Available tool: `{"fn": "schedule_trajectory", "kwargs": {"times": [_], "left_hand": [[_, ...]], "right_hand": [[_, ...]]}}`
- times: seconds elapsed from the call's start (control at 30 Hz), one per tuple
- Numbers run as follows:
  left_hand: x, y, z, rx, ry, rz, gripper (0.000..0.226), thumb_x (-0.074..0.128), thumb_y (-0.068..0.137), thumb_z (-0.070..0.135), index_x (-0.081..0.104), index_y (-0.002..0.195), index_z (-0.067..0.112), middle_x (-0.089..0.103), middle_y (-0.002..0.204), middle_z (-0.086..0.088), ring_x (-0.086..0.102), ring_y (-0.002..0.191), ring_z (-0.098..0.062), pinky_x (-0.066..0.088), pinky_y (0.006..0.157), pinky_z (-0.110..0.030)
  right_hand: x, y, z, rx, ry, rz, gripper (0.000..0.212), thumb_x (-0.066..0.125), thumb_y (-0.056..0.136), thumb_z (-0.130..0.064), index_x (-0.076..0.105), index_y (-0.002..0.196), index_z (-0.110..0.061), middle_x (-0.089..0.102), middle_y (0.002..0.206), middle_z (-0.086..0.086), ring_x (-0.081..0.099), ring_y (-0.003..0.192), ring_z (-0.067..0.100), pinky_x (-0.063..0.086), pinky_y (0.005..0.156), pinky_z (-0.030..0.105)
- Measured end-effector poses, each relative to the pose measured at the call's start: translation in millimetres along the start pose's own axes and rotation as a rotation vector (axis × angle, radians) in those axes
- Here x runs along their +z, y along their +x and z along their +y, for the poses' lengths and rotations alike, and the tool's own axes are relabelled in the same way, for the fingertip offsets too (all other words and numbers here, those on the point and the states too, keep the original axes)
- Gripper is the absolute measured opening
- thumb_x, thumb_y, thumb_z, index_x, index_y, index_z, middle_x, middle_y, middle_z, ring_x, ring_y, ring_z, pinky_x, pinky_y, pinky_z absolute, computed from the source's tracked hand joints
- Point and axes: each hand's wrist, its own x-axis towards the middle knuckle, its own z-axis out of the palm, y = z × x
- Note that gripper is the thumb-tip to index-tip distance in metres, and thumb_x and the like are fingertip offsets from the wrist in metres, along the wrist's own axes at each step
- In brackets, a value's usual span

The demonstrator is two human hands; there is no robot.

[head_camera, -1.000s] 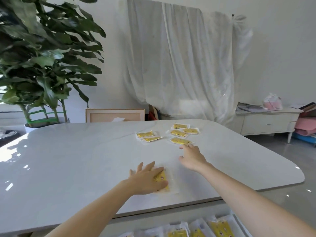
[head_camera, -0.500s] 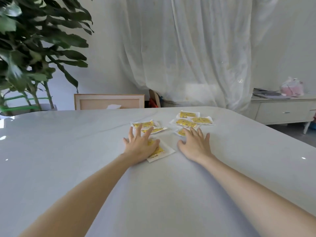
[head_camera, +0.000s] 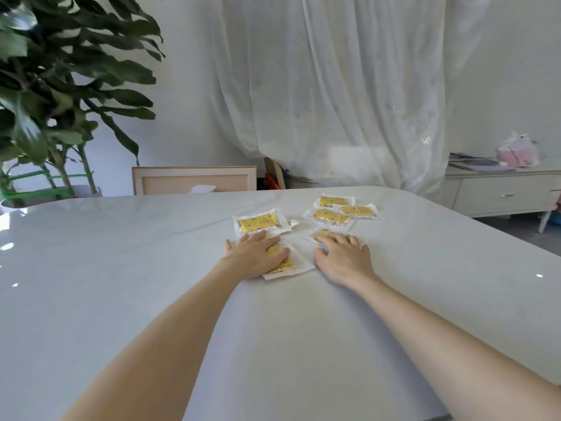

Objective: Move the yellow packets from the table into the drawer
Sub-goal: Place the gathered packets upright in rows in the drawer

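Two bare hands lie palm down on the white table [head_camera: 121, 284], well in from its near edge, among the yellow packets [head_camera: 329, 216] spread toward its far edge. The left hand [head_camera: 256, 256] rests flat on the nearest packet [head_camera: 288, 265] with its fingers straight and close together. It covers the packet's left half, and the clear wrapper sticks out to the right. Just beyond those fingertips lies another packet [head_camera: 259, 223]; whether it touches them I cannot tell. The right hand [head_camera: 344, 253] is spread a little, its fingers pressing on a partly hidden packet [head_camera: 317, 236], of which only a yellow corner and some wrapper show. Neither hand curls round anything. Farther on, near the far edge and toward the right side, three packets overlap in a small cluster [head_camera: 358, 211]. Behind the table's far left corner stands a leafy plant [head_camera: 60, 86]. A pale framed panel [head_camera: 194, 180] leans behind the far edge, and a white curtain [head_camera: 334, 86] hangs beyond it. A low sideboard [head_camera: 501, 192] bearing a pink bag [head_camera: 517, 150] stands off the right edge.
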Motion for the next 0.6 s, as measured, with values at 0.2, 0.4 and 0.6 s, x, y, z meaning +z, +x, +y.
{"fn": "schedule_trajectory", "kwargs": {"times": [0.2,0.4,0.6], "left_hand": [[-1.5,-35.4,6.7,-0.027,0.039,0.013,0.066,0.026,0.089,0.064,0.025,0.148,0.034,0.015,0.158,0.012,0.011,0.146,-0.014,0.007,0.115,-0.056],[-3.8,-76.2,11.9,-0.033,0.010,0.045,0.065,0.029,0.089,0.062,0.028,0.147,0.032,0.020,0.157,0.011,0.015,0.145,-0.015,0.011,0.115,-0.056],[-1.7,-115.2,-21.7,-0.101,-0.049,0.263,0.059,0.034,0.088,0.062,0.046,0.137,0.031,0.045,0.137,0.009,0.031,0.132,-0.021,0.021,0.112,-0.049]], "right_hand": [[-2.4,-35.1,-9.0,-0.027,0.022,-0.003,0.048,0.024,0.097,-0.032,0.036,0.143,-0.037,0.027,0.155,-0.010,0.019,0.141,0.020,0.015,0.113,0.047],[-12.4,-67.6,-15.6,0.015,-0.042,0.077,0.044,0.027,0.097,-0.032,0.049,0.134,-0.037,0.044,0.142,-0.008,0.032,0.134,0.019,0.005,0.112,0.061],[-29.2,-61.1,-33.4,-0.153,0.062,0.195,0.035,0.040,0.096,-0.020,0.056,0.126,-0.025,0.052,0.131,-0.002,0.044,0.124,0.019,0.029,0.108,0.035]]}}
